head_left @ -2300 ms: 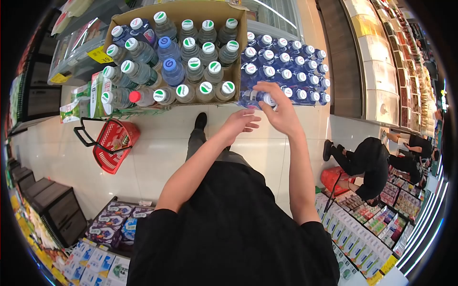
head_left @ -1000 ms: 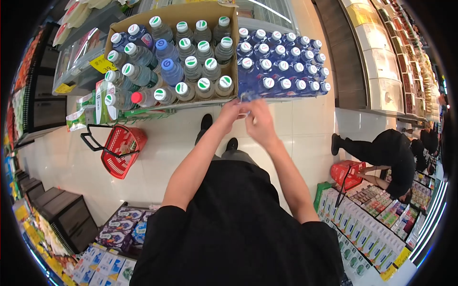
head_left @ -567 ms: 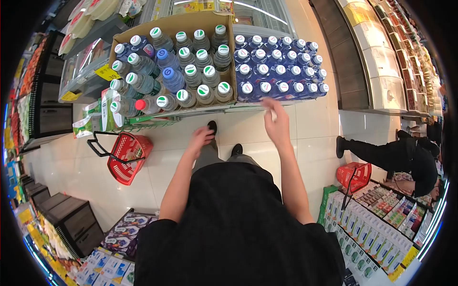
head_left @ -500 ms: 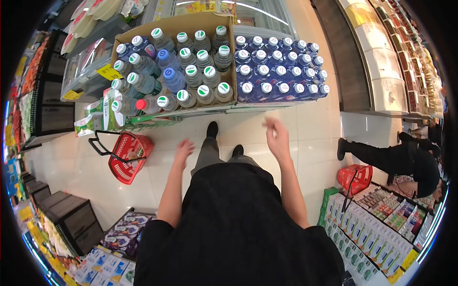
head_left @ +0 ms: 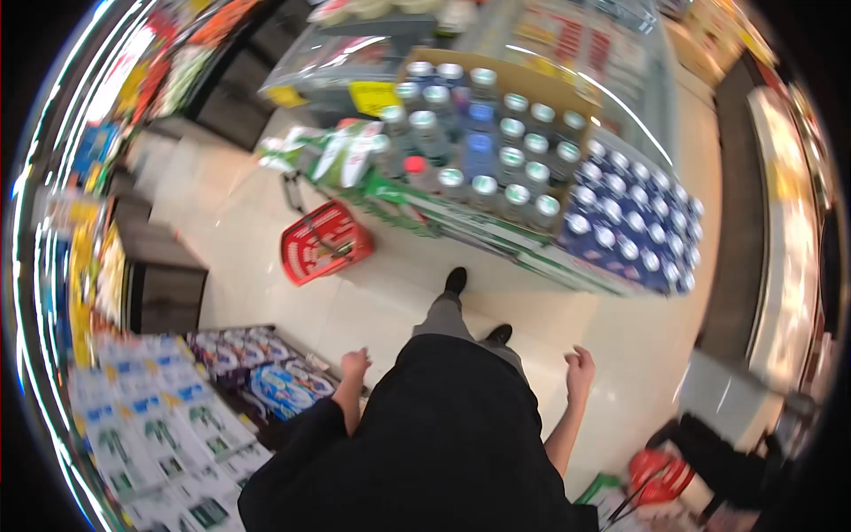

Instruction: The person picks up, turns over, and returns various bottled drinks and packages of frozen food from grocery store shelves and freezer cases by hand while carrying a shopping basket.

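My left hand (head_left: 356, 364) hangs in the air left of my body, its fingers loosely bent and holding nothing. On the other side my right hand (head_left: 580, 367) is raised over the floor, fingers partly spread and free of any object. Ahead of my feet stands a cardboard carton (head_left: 461, 213) filled with clear bottles (head_left: 430, 137), most with pale caps, one red-capped bottle (head_left: 415, 168) among them. Packs of blue bottles (head_left: 631, 217) adjoin it on the right. A red shopping basket (head_left: 356, 248) rests on the floor, apart from my left hand. Motion blurs the view.
Stacked white boxes (head_left: 151, 426) and purple packages (head_left: 253, 355) lie at the lower left. A glass-topped freezer (head_left: 567, 40) stands behind the bottles. At the lower right, a person in black (head_left: 727, 461) is beside another red basket (head_left: 660, 479). Shelving (head_left: 736, 222) lines the right.
The view has turned, so the bottles and red basket appear further right and tilted. Both my hands have come lower and closer to my body. Neither has taken hold of anything.
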{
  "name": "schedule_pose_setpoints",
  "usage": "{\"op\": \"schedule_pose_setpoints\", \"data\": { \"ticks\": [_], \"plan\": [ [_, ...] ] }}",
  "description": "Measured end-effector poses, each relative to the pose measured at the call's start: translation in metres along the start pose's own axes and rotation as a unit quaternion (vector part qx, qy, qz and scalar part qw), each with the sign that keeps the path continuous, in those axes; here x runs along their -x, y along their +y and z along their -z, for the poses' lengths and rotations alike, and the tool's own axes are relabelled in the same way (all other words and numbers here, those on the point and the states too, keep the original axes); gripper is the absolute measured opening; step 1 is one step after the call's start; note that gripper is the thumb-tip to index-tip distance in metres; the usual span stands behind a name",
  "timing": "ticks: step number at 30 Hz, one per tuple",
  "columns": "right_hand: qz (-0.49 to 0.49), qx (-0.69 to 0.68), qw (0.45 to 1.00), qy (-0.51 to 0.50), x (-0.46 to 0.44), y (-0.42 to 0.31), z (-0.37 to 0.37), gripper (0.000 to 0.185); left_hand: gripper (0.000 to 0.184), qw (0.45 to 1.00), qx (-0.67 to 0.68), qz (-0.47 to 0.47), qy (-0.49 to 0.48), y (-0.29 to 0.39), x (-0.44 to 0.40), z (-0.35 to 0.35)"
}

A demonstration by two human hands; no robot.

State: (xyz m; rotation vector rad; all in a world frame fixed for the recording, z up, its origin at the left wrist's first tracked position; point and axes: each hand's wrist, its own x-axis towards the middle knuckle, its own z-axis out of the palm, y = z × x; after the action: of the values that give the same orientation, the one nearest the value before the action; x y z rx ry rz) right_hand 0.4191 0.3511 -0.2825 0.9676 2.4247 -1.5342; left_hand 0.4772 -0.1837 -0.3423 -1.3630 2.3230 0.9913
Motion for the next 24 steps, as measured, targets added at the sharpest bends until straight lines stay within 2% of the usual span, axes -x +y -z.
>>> {"op": "schedule_pose_setpoints", "data": {
  "ticks": [1, 2, 3, 5, 6, 7, 9, 11, 13, 17, 18, 19, 20, 22, 23, 24],
  "plan": [
    [0.011, -0.013, 1.000, 0.002, 0.000, -0.001, 0.002, 0.031, 0.039, 0.999, -0.022, -0.005, 0.022, 0.016, 0.003, -0.009],
    [0.019, -0.026, 0.999, 0.010, -0.001, -0.003, 0.004, 0.031, 0.041, 1.000, 0.011, -0.016, 0.015, 0.023, -0.012, -0.022],
    [0.035, -0.021, 0.999, -0.003, -0.002, -0.002, 0.003, 0.031, 0.033, 0.998, 0.061, -0.018, 0.028, 0.048, -0.016, -0.023],
    [0.029, 0.000, 1.000, 0.001, 0.001, 0.006, 0.002, 0.033, 0.030, 0.976, 0.213, -0.037, 0.019, 0.088, -0.037, -0.027],
    [0.040, 0.004, 0.999, -0.003, 0.004, 0.011, -0.001, 0.033, 0.031, 0.981, 0.180, -0.065, 0.037, 0.106, -0.055, -0.023],
    [0.019, 0.020, 1.000, -0.012, 0.008, 0.015, -0.005, 0.034, 0.031, 0.983, 0.146, -0.094, 0.055, 0.124, -0.074, -0.016],
    [0.003, 0.043, 0.999, -0.020, 0.015, 0.013, -0.016, 0.035, 0.030, 0.969, 0.204, -0.118, 0.079, 0.150, -0.119, -0.001],
    [-0.075, 0.051, 0.996, -0.017, 0.032, 0.008, -0.035, 0.036, 0.029, 0.943, 0.283, -0.152, 0.087, 0.165, -0.171, 0.024],
    [-0.091, 0.058, 0.994, -0.021, 0.043, 0.010, -0.060, 0.036, 0.028, 0.924, 0.358, -0.121, 0.053, 0.195, -0.195, 0.068],
    [-0.173, 0.040, 0.982, -0.061, 0.077, -0.003, -0.134, 0.037, 0.034, 0.931, 0.331, -0.136, 0.076, 0.211, -0.303, 0.123],
    [-0.202, -0.012, 0.974, -0.097, 0.092, -0.007, -0.150, 0.038, 0.040, 0.943, 0.263, -0.143, 0.142, 0.218, -0.324, 0.135],
    [-0.207, 0.055, 0.965, -0.150, 0.110, -0.032, -0.162, 0.037, 0.046, 0.948, 0.192, -0.150, 0.205, 0.223, -0.342, 0.141],
    [-0.204, 0.026, 0.967, -0.154, 0.128, -0.018, -0.172, 0.032, 0.046, 0.951, 0.190, -0.144, 0.196, 0.226, -0.356, 0.142],
    [-0.182, 0.069, 0.967, -0.166, 0.159, 0.003, -0.180, 0.027, 0.057, 0.945, 0.170, -0.153, 0.233, 0.237, -0.383, 0.142],
    [-0.223, -0.005, 0.967, -0.125, 0.164, 0.149, -0.175, 0.024, 0.055, 0.955, 0.155, -0.137, 0.214, 0.250, -0.382, 0.146],
    [-0.230, -0.002, 0.965, -0.124, 0.178, 0.089, -0.176, 0.024, 0.055, 0.957, 0.150, -0.133, 0.209, 0.254, -0.388, 0.151]
  ]
}}
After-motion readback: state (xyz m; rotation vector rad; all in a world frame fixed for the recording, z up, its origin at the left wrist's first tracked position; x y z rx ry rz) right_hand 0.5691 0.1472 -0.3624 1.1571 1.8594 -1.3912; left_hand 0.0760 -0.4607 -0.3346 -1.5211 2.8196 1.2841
